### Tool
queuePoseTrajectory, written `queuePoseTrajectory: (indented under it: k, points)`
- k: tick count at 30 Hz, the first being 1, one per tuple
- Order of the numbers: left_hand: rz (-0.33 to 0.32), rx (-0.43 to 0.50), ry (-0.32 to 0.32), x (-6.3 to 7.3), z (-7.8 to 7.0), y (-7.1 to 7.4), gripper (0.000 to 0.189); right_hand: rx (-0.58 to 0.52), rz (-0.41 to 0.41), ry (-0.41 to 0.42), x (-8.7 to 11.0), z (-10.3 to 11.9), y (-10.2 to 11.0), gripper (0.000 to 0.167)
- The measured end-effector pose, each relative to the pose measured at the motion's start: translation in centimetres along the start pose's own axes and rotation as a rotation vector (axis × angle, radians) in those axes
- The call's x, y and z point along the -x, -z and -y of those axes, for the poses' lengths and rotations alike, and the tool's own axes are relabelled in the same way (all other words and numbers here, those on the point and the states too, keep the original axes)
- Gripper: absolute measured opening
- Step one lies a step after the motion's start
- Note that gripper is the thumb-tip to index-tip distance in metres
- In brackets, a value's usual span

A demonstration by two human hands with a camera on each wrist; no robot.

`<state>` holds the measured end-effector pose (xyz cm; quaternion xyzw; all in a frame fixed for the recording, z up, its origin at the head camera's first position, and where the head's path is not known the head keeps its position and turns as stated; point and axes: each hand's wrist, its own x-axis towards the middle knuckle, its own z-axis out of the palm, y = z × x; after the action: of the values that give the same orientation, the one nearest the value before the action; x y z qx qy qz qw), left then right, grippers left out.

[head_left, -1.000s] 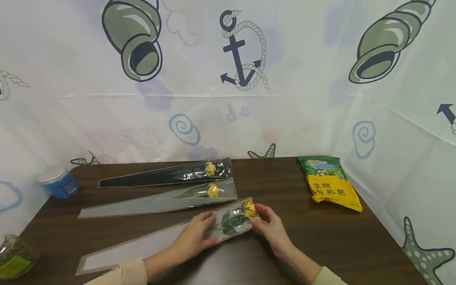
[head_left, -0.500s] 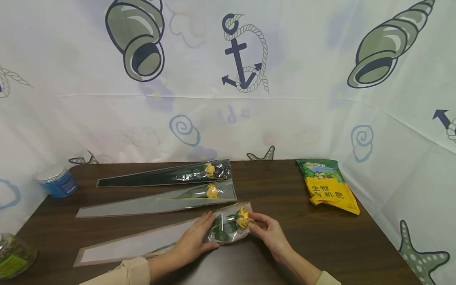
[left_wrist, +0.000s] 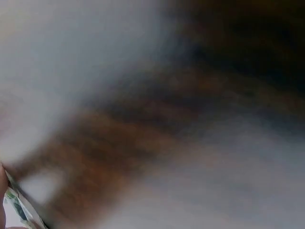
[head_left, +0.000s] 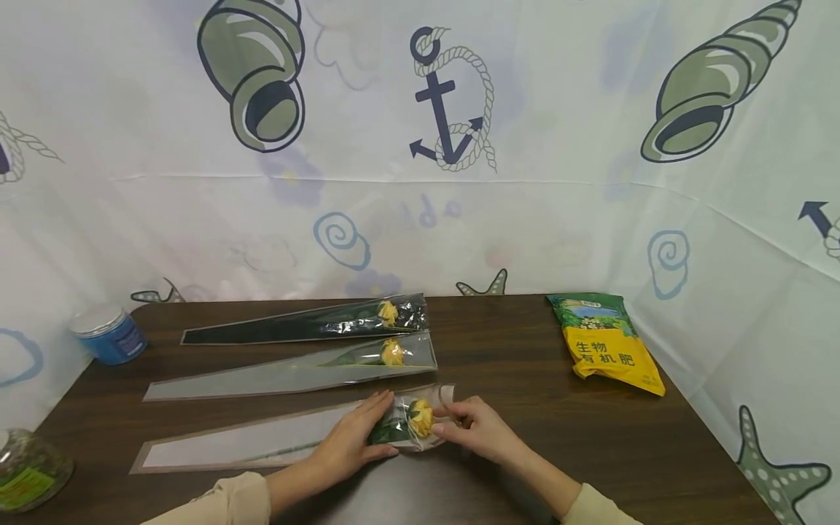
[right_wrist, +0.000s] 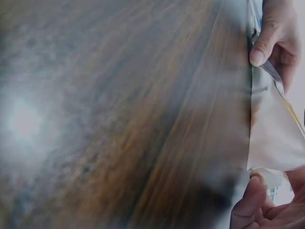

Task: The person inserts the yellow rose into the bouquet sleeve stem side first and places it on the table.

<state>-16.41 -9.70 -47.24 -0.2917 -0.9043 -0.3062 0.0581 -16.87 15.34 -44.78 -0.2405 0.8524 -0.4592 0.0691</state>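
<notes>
A yellow rose (head_left: 421, 418) lies inside a long tapered sleeve (head_left: 262, 436), clear in front with a white back and brown border, nearest of several on the table. My left hand (head_left: 351, 441) holds the sleeve across its width just left of the bloom, thumb at the near edge. With thumb and fingertips, my right hand (head_left: 482, 430) pinches the wide right end beside the bloom. The right wrist view has both hands at the right edge, the pale sleeve (right_wrist: 276, 138) stretched between them. The left wrist view is mostly blur.
Behind lie a grey rose sleeve (head_left: 262, 375) and a black rose sleeve (head_left: 275, 328). A blue jar (head_left: 111, 335) and a glass jar (head_left: 29, 470) stand left. A yellow-green fertilizer bag (head_left: 607, 343) lies at the back right of the brown table (head_left: 590, 452).
The sleeve's wide end has come down and left, so the sleeve lies flatter and more level. My right hand has moved left with it; my left hand stays almost where it was.
</notes>
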Motion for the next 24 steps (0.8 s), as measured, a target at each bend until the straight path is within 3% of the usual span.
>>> queuePoseTrajectory:
  k: [6,10,15,19,24]
  points:
    - [-0.011,-0.017,-0.03,0.2,0.2,0.5,0.079,0.042,-0.021,0.034,-0.2,0.0,-0.6,0.034]
    - [-0.002,-0.055,-0.038,0.4,-0.1,1.5,0.082,0.032,-0.186,-0.056,0.1,0.1,-0.7,0.022]
    - [0.035,-0.078,0.027,1.2,-0.1,2.8,0.076,-0.011,-0.38,-0.163,0.5,0.8,-0.5,0.008]
    - [0.086,-0.09,0.062,1.8,0.3,3.0,0.073,-0.073,-0.402,-0.145,0.5,1.3,-0.5,0.006]
    - [0.069,-0.126,0.03,2.2,0.9,2.8,0.072,-0.179,-0.416,-0.123,0.9,1.4,-0.8,0.007]
